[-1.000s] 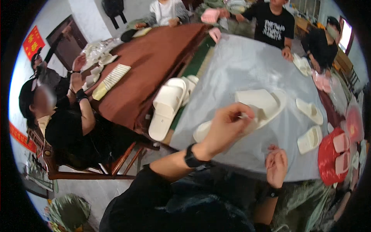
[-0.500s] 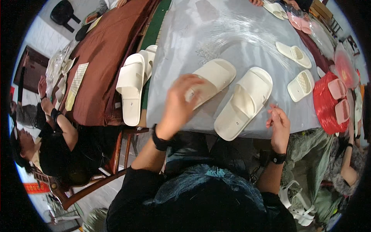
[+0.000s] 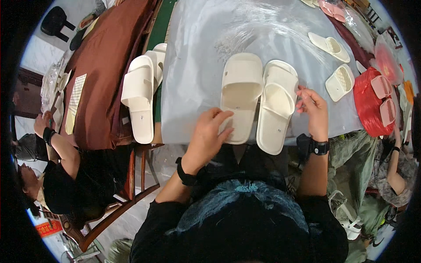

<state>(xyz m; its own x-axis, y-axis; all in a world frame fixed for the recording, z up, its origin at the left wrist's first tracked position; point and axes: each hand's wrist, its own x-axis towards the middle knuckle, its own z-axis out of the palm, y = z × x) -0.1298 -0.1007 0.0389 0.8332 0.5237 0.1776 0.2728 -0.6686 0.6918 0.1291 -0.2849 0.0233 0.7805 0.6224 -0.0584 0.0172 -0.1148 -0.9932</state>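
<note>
Two cream slide slippers lie side by side on the grey-covered table, toes pointing away from me. My left hand [image 3: 209, 139] is beside the heel of the left slipper [image 3: 239, 125], thumb and fingers apart at its outer edge. My right hand [image 3: 315, 107] is next to the strap of the right slipper [image 3: 272, 129]. Its fingers are curled, with the tips drawn together by the strap's outer side. Anything thin between those fingertips is too small to make out. The two slippers nearly touch along their inner edges.
Clear thin plastic strands [image 3: 267, 33] lie spread at the back. More cream slippers [image 3: 138, 103] stand at the left edge; a smaller cream pair [image 3: 340, 83] lies right, near a red bundle [image 3: 366, 103] with pink slippers. Co-workers sit at both sides; a wooden chair [image 3: 118, 210] is lower left.
The left slipper has turned from slanted to nearly straight and now sits close beside the right one, which also straightened. My left hand moved down to the heel; my right hand moved up toward the strap.
</note>
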